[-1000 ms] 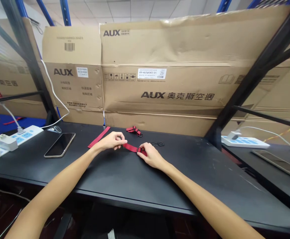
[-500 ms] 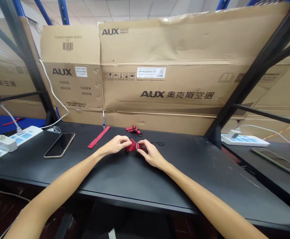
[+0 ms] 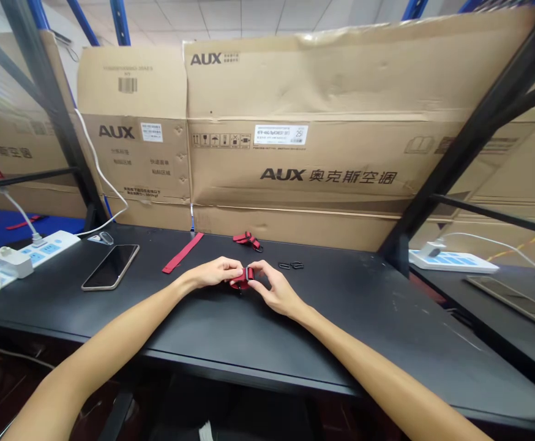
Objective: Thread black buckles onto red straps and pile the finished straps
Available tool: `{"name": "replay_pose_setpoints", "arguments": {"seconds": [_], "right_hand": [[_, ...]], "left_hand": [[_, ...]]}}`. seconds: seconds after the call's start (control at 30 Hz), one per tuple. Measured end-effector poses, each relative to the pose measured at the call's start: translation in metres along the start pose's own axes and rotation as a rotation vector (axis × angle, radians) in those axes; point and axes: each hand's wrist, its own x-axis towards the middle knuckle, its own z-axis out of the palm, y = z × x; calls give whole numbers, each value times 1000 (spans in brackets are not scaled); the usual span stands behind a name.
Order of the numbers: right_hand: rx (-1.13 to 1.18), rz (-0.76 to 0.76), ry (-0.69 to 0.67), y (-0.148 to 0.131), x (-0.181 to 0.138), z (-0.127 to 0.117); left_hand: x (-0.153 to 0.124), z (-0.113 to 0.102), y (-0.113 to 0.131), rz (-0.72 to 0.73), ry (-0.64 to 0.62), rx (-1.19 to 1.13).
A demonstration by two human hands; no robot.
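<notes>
strap [image 3: 237, 284], red, gathered between the two hands over the middle of the table [image 3: 295, 349]; whether it touches the surface cannot be told. buckle [image 3: 249, 274], dark, set on the strap, with red webbing showing on both its sides. left hand [image 3: 216, 271]: thumb and fingers pinched together on the strap, to the left of the buckle. right hand [image 3: 276, 289]: thumb and forefinger clamped on the buckle from its right side, the thumb below and the forefinger above; the other fingers are partly hidden. behind the hands, a second strap [image 3: 245, 239], red with black fittings, lies near the cardboard [image 3: 322, 147] at the table's rear. loose buckles [image 3: 297, 265], black, lie just beyond the right hand. red strip [image 3: 183, 252], flat and slanted, lies behind the left forearm. farther left, a phone [image 3: 110, 267] lies screen up, near a white power strip [image 3: 49, 250] with plugs in it
</notes>
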Motion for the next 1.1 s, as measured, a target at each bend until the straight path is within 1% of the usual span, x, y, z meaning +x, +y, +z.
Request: {"name": "replay_pose_setpoints", "arguments": {"seconds": [0.1, 0.23, 0.33, 0.47, 0.57, 0.67, 0.77, 0.93, 1.0, 1.1], "right_hand": [[9, -5, 12, -1, 0, -1], [14, -32, -14, -3, -1, -2], [-5, -46, -40, -5, -1, -1], [-25, -59, -50, -6, -3, 1], [-26, -61, -45, -6, -2, 1], [-19, -43, 6, -5, -1, 1], [-15, -23, 53, -2, 0, 1], [14, -31, 12, 2, -1, 4], [13, -21, 22, 3, -1, 5], [-12, 5, 50, 6, 0, 4]], "left_hand": [[-1, -4, 0, 0, -11, 4], [-2, -7, 0, -7, -79, -5], [-3, -5, 1, 1, -109, -13], [-2, 1, 2, 15, -102, -43], [1, 5, 1, 16, -61, -77], [3, 6, -2, 32, 35, -141], [5, 5, -4, 34, 106, -146], [7, 9, -4, 32, 138, -112], [7, 11, -3, 47, 173, -107], [7, 15, -1, 108, 223, -88]]}}
